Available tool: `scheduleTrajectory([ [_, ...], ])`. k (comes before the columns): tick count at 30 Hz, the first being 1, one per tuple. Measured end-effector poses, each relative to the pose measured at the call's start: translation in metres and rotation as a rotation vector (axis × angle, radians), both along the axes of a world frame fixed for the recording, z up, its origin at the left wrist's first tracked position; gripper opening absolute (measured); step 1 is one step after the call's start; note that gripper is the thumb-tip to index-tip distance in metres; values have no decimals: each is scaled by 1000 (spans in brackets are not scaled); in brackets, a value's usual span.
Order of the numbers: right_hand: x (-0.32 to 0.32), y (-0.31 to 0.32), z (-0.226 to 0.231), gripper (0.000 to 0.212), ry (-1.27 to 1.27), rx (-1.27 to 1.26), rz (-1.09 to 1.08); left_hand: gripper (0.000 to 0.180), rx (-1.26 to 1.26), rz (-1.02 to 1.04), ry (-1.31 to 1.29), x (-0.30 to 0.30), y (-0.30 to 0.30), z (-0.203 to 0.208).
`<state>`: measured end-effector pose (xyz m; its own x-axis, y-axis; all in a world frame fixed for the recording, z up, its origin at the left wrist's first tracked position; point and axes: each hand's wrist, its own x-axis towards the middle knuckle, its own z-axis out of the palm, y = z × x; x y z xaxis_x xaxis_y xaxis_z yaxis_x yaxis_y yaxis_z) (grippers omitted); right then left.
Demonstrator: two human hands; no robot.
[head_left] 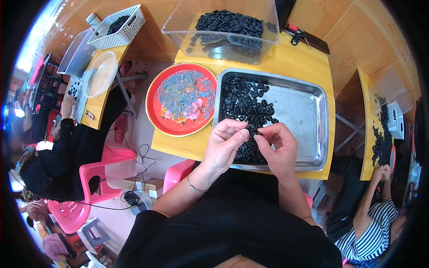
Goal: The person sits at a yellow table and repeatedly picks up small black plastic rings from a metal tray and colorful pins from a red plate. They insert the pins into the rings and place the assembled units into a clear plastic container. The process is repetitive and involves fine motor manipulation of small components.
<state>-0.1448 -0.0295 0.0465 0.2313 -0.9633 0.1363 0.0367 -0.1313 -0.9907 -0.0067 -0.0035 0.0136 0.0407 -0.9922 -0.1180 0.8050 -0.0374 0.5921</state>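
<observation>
Currently, sm. blk part point(253, 128) held over metal tray point(301, 114), 8 o'clock of its centre. L hand point(221, 146) pinching it, thumb + index; R hand point(282, 152) pinching its other edge, finer detail too sm. to tell. From part: blk pcs point(243, 105) heaped in tray toward 11, bare metal at 2–3. Red tray point(153, 114) w/ grey-blue pcs point(183, 87), 10 o'clock, just beside metal tray; both on yellow table point(313, 67). Clear bin point(270, 41), more blk pcs inside, approx. 12. Co-worker's hand point(68, 105), 9; striped-top person point(368, 230), 4.
</observation>
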Motion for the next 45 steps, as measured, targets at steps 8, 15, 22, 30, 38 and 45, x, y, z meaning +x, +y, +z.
scheduleTrajectory([
  [8, -1, 1, -1, 13, -76, 53, -15, 13, -98, 8, -70, 0, -2, 1],
  [15, 1, 3, -2, 13, 3, -4, -61, 12, -90, -5, -82, -1, 0, 0],
  [22, 0, 3, -2, 13, -3, 7, -10, 11, -73, -23, -41, -1, 1, -2],
  [30, 0, 3, -1, 13, -38, 47, 21, 12, -94, -15, -101, 2, 2, -1],
  [38, -2, 3, 2, 12, -33, 99, 53, 12, -86, -22, -175, 6, 2, 1],
  [45, 0, 4, 3, 12, -45, 122, 52, 11, -93, -33, -229, 11, 2, 4],
])
